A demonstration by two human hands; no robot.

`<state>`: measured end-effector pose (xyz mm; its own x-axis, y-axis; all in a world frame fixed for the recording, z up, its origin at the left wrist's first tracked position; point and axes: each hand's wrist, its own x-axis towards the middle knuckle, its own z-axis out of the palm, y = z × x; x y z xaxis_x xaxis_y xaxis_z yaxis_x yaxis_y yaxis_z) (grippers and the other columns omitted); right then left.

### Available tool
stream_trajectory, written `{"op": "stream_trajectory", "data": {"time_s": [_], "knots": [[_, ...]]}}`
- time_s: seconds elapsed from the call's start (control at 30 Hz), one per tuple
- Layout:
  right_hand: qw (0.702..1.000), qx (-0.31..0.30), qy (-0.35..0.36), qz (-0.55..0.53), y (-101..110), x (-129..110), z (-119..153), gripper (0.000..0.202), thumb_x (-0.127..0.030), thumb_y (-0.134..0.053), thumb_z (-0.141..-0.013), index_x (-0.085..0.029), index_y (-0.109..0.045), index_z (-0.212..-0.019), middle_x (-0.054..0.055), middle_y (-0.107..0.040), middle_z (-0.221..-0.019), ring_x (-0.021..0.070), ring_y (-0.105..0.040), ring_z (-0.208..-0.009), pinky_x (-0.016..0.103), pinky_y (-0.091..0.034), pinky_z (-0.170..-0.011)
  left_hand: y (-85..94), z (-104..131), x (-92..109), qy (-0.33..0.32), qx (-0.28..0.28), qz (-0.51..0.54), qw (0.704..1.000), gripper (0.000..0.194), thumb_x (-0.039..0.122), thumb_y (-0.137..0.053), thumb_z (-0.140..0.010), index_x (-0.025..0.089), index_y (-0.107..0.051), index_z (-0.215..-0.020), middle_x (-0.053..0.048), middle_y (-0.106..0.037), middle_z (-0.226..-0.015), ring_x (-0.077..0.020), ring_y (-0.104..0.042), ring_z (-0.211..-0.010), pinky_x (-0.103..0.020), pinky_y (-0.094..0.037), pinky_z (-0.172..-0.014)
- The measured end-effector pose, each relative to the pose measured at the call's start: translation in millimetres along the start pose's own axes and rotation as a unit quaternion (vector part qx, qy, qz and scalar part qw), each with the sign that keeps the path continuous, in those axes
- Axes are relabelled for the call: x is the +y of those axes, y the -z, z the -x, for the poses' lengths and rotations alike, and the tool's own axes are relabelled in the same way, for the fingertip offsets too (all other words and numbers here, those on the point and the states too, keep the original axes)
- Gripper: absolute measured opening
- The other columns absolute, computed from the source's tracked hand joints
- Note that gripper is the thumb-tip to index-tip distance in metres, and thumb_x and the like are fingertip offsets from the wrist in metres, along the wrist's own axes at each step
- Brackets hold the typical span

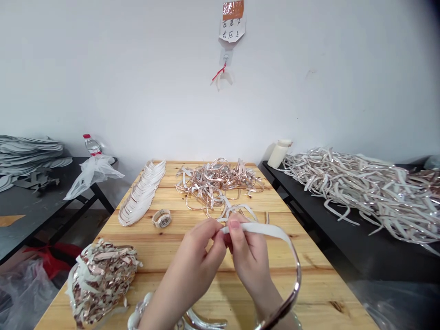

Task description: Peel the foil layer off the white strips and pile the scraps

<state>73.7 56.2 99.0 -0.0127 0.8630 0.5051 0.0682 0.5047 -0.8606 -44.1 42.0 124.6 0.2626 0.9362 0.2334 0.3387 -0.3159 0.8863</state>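
- Pinching with the left hand: thumb and index finger pressed together on one end of a long, narrow, flexible strip, white on one face and shiny rose-gold on the other.
- Gripping the same strip with the right hand, just beside the left; fingers curled in, thumb laid on top.
- Held above the pale, knotty wooden bench; looping out to the right, then curving down across the right forearm.
- Noted beyond both hands: loose tangle of white and rose-gold strips.
- Noted left of tangle: overlapping row of curved white strips, with a small beige roll near its closer end.
- Noted at near left: crumpled heap of white and rose-gold scraps.
- Noted at right: black bench bearing a large pile of similar strips and a cream-coloured bottle.
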Motion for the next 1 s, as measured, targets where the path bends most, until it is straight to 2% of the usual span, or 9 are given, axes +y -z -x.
{"op": "stream_trajectory", "data": {"time_s": [0.23,0.37,0.5,0.6,0.67,0.73,0.83,0.9,1.0], "knots": [[0.972,0.027,0.161,0.167,-0.6,-5.6,0.6,0.027,-0.016,-0.044,-0.092,-0.019,-0.047,-0.065,-0.002,-0.046,-0.058,0.0119,-0.044,-0.053,0.024,-0.036,-0.052,-8.4,2.9,-1.0,0.015,0.055,-0.067,0.996,0.025,0.025,-0.034,-0.094,0.020,-0.043,-0.071,0.001,-0.053,-0.071,-0.0139,-0.048,-0.067,-0.024,-0.036,-0.063],[0.973,0.024,0.181,0.144,-1.7,-4.0,0.7,0.026,-0.018,-0.045,-0.092,-0.020,-0.052,-0.067,0.000,-0.050,-0.059,0.0136,-0.046,-0.054,0.027,-0.035,-0.052,-8.6,4.0,1.1,-0.012,0.096,-0.187,0.978,0.025,0.021,-0.034,-0.092,0.020,-0.041,-0.067,0.000,-0.053,-0.066,-0.0153,-0.046,-0.062,-0.028,-0.032,-0.062],[0.991,0.036,0.124,0.045,-3.6,-2.9,3.5,0.033,-0.032,-0.046,-0.093,-0.020,-0.054,-0.064,0.001,-0.048,-0.057,0.0150,-0.043,-0.053,0.029,-0.034,-0.051,-5.4,3.4,3.7,-0.052,0.130,-0.218,0.966,0.027,0.018,-0.037,-0.087,0.019,-0.033,-0.061,0.003,-0.044,-0.054,-0.0125,-0.037,-0.053,-0.028,-0.027,-0.059],[0.993,0.052,-0.027,-0.098,-7.1,-3.8,4.6,0.047,-0.049,-0.044,-0.092,-0.021,-0.048,-0.055,0.000,-0.043,-0.051,0.0138,-0.039,-0.048,0.027,-0.030,-0.045,-1.5,4.0,6.1,-0.057,0.094,-0.103,0.989,0.029,0.019,-0.036,-0.087,0.019,-0.035,-0.059,0.003,-0.044,-0.054,-0.0120,-0.041,-0.054,-0.025,-0.029,-0.056],[0.977,0.017,-0.124,-0.170,-8.8,-4.0,3.0,0.055,-0.057,-0.041,-0.090,-0.021,-0.041,-0.049,-0.002,-0.038,-0.046,0.0117,-0.033,-0.043,0.026,-0.025,-0.042,1.1,4.5,7.5,-0.056,0.058,-0.001,0.997,0.029,0.021,-0.036,-0.088,0.019,-0.041,-0.060,0.001,-0.050,-0.058,-0.0123,-0.047,-0.059,-0.024,-0.034,-0.058],[0.970,-0.064,-0.176,-0.155,-7.4,-3.8,-0.4,0.060,-0.061,-0.039,-0.090,-0.020,-0.039,-0.045,-0.002,-0.036,-0.043,0.0102,-0.030,-0.041,0.026,-0.024,-0.042,3.3,3.9,8.4,-0.046,0.048,0.066,0.996,0.030,0.023,-0.036,-0.088,0.018,-0.045,-0.060,0.001,-0.051,-0.059,-0.0122,-0.048,-0.059,-0.023,-0.036,-0.057],[0.976,-0.133,-0.172,-0.015,1.7,-3.7,-6.4,0.061,-0.058,-0.041,-0.090,-0.019,-0.040,-0.044,-0.003,-0.035,-0.042,0.0103,-0.033,-0.042,0.026,-0.024,-0.046,5.5,1.0,8.2,-0.012,0.075,0.074,0.994,0.031,0.023,-0.036,-0.086,0.019,-0.043,-0.056,0.003,-0.044,-0.051,-0.0109,-0.040,-0.052,-0.023,-0.031,-0.052],[0.983,-0.123,-0.121,0.059,10.2,-4.3,-9.6,0.054,-0.050,-0.045,-0.091,-0.018,-0.043,-0.048,-0.003,-0.037,-0.045,0.0111,-0.037,-0.047,0.026,-0.025,-0.049,5.9,-0.9,6.9,0.007,0.092,0.047,0.995,0.029,0.024,-0.036,-0.085,0.019,-0.040,-0.056,0.003,-0.040,-0.051,-0.0105,-0.036,-0.051,-0.023,-0.028,-0.050],[0.986,-0.149,-0.013,0.075,19.9,-4.9,-11.7,0.035,-0.038,-0.051,-0.092,-0.019,-0.051,-0.062,-0.002,-0.045,-0.057,0.0123,-0.041,-0.055,0.025,-0.029,-0.053,4.4,-1.2,4.1,0.026,0.076,0.041,0.996,0.028,0.026,-0.038,-0.084,0.019,-0.036,-0.057,0.004,-0.036,-0.052,-0.0102,-0.033,-0.051,-0.023,-0.025,-0.049]]}}
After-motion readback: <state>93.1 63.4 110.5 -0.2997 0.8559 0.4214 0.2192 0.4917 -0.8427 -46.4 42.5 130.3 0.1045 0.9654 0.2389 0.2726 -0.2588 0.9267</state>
